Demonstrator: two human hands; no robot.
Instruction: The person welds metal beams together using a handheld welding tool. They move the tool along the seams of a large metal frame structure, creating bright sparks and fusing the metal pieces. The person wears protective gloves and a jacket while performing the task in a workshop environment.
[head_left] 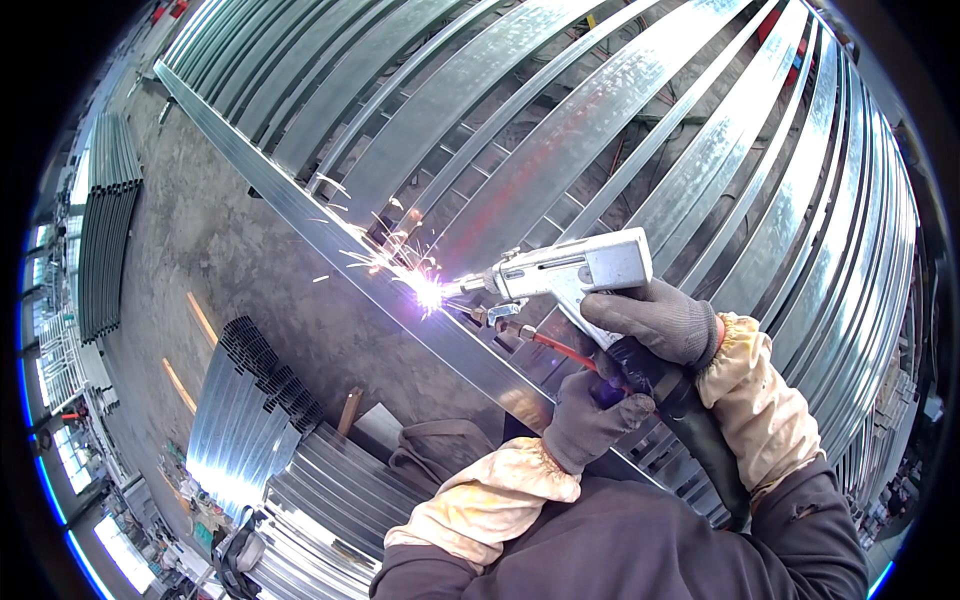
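We hold a silver handheld welding gun [575,272] just right of centre, its nozzle aimed toward nine o'clock at a bright arc [428,293] on the long galvanised steel rail [300,215] that runs from eleven o'clock down toward five. Our right hand [655,322], in a grey knit glove, is wrapped firmly round the gun's grip, fingers closed on it. Our left hand [590,405], gloved the same, sits just below at about six o'clock from the gun, closed around the black hose [700,440] and the base of the grip — the two hands nearly touching. A thin red wire [560,350] runs under the gun body. Sparks [375,250] scatter from the arc toward ten o'clock. Behind the rail, wide galvanised slats [560,140] fan out toward twelve and two o'clock — a stack of square steel tubes [255,400] lies at seven o'clock, another bundle [105,220] at nine.
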